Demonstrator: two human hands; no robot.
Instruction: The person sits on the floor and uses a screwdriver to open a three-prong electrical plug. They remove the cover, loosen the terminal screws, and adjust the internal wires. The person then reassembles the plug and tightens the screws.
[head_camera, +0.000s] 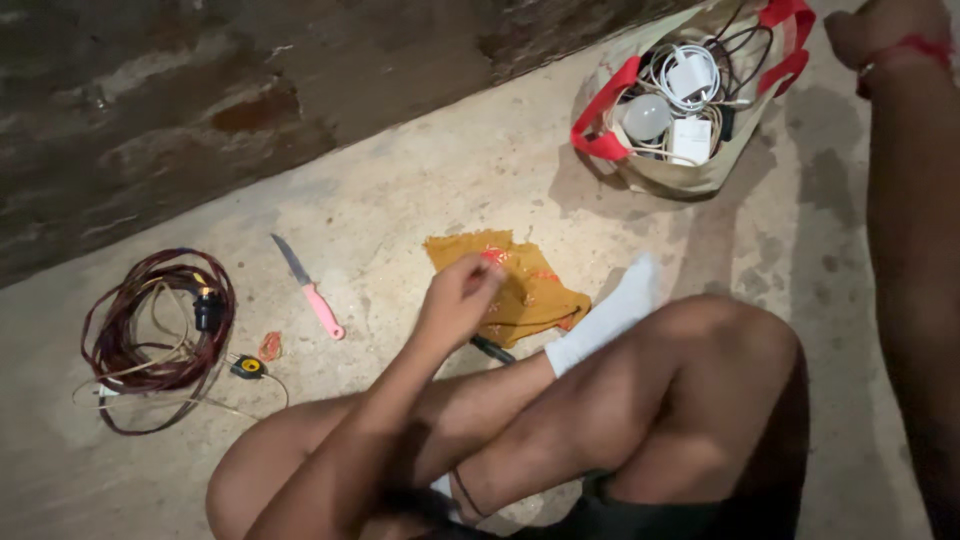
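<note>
I sit cross-legged on a concrete floor. My left hand (458, 295) hovers with its fingers curled shut over the near edge of a mustard cloth with orange stitching (525, 285); nothing shows in its grip. A dark slim tool (493, 350) lies on the floor just below that hand, partly hidden by my leg. At the top right my right hand (885, 30) is raised in a fist beside the bag, a red thread around its wrist, and the frame edge cuts it off. My foot in a white sock (610, 315) rests against the cloth.
A knife with a pink handle (312, 290) lies left of the cloth. Further left is a coil of reddish wire (160, 320) with a black lamp holder (207, 308), a small yellow-and-black part (247, 367) and an orange scrap (270, 346). A red-handled bag (700, 175) holds white cables, chargers and a bulb (647, 115). A dark wall (200, 90) runs along the back.
</note>
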